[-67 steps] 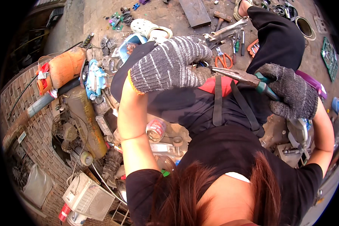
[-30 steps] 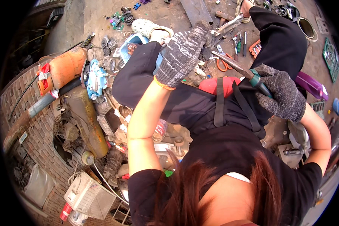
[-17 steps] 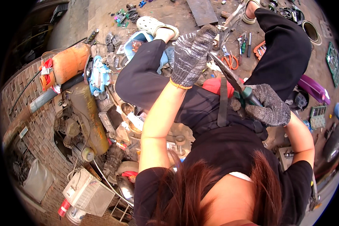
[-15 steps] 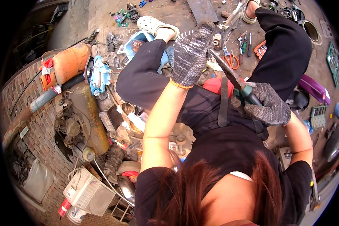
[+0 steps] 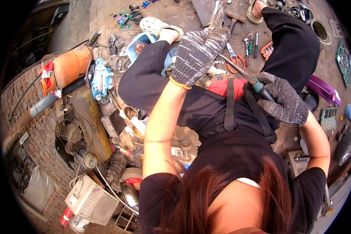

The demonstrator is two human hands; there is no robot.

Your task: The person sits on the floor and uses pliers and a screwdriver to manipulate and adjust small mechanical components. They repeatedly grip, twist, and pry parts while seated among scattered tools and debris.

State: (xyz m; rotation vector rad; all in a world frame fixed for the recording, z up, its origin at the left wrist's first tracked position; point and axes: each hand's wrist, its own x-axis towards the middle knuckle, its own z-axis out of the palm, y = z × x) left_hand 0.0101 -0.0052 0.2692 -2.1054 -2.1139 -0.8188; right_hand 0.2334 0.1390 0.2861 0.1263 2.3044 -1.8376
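Both my hands wear dark grey speckled knit gloves. My right hand [image 5: 282,99] is closed round the green-and-black handle of a knife [image 5: 258,85]. Its narrow dark blade points up and left, with the tip just short of my left glove. My left hand [image 5: 199,56] is raised over the left thigh, back of the glove toward me. It seems closed on a long greyish metal part [image 5: 217,15], which sticks out beyond the fingers; the glove hides its middle. Orange-handled scissors [image 5: 236,64] lie on the ground beyond the knife tip.
A hammer [image 5: 234,17], screwdrivers [image 5: 249,46] and an orange tool case [image 5: 267,50] lie ahead. A light blue basin [image 5: 134,48] stands by my left foot. To the left are an orange gas cylinder [image 5: 72,66] and piled machine parts. A purple container [image 5: 323,89] lies at right.
My left hand has tilted, and the metal part's far end has swung left, uncovering the hammer. The knife has turned to show its blade more edge-on; my right hand has shifted slightly right.
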